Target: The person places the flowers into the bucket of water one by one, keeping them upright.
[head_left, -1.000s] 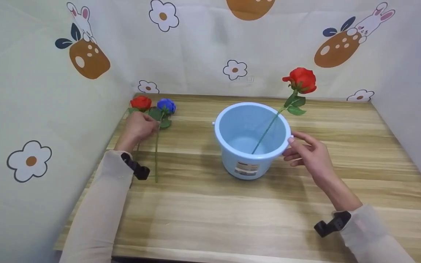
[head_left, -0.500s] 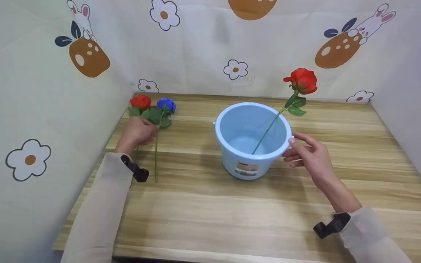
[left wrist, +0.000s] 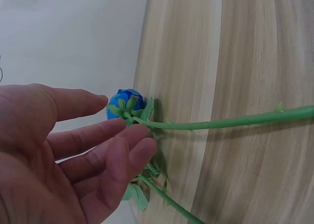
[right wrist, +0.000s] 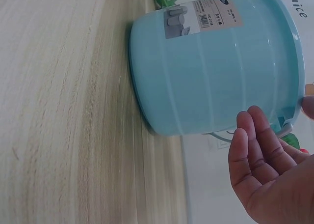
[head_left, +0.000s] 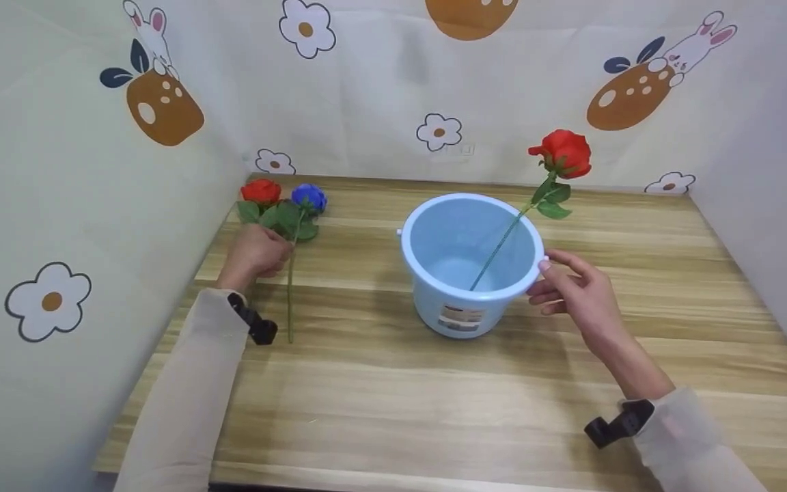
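Observation:
My left hand [head_left: 257, 253] is over the stems at the table's left. In the left wrist view its thumb and fingers are apart, close to the green stem [left wrist: 216, 124] of a blue artificial rose [head_left: 309, 197]. A red rose [head_left: 261, 191] lies beside it, its stem partly hidden by the hand. A light blue bucket [head_left: 462, 311] stands upright at the middle, with another red rose [head_left: 563, 154] leaning out over its right rim. My right hand [head_left: 588, 301] touches the bucket's right side; its thumb is at the rim and its relaxed fingers lie by the outer wall.
The wooden table [head_left: 393, 410] extends around the bucket, with its front edge near the bottom of the head view. Patterned cloth [head_left: 366, 89] borders the table at the back, and a left side wall [head_left: 38, 205] stands close to the left arm.
My left hand has moved slightly down along the stems, away from the blossoms. The bucket, the rose in it and the right hand hold nearly the same place.

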Motion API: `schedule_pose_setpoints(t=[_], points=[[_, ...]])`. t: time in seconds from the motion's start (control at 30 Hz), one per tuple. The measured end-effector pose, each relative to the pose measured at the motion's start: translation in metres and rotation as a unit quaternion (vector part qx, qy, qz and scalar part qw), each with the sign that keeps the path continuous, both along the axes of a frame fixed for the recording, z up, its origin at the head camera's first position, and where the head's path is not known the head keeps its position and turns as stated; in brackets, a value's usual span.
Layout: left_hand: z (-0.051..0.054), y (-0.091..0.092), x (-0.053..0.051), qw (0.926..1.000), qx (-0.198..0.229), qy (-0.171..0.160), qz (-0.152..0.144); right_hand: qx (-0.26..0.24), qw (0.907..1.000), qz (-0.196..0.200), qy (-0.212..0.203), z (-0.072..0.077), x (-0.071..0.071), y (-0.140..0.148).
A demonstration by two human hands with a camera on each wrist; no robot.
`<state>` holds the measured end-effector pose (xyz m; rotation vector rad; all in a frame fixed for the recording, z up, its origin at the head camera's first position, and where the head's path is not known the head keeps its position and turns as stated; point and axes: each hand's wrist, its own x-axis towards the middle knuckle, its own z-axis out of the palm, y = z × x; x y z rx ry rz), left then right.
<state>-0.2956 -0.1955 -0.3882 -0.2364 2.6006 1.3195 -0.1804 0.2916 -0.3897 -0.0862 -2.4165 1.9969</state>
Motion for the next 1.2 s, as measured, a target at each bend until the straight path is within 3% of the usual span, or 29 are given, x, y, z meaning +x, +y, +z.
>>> schedule_pose_setpoints(t=[0.17,0.47,1.2], points=[[-0.003,0.000,0.000,1.0000,-0.004,0.001,0.000,-0.009,0.9999,-0.004,0.004,-0.002,0.000,0.000],[-0.011,-0.002,-0.002,0.9985,-0.052,-0.019,0.003,-0.006,1.0000,-0.005,0.001,-0.001,0.001,0.000],[-0.027,-0.001,-0.005,0.9995,0.007,-0.030,-0.001,-0.014,0.9998,-0.009,0.006,-0.002,0.001,-0.002]])
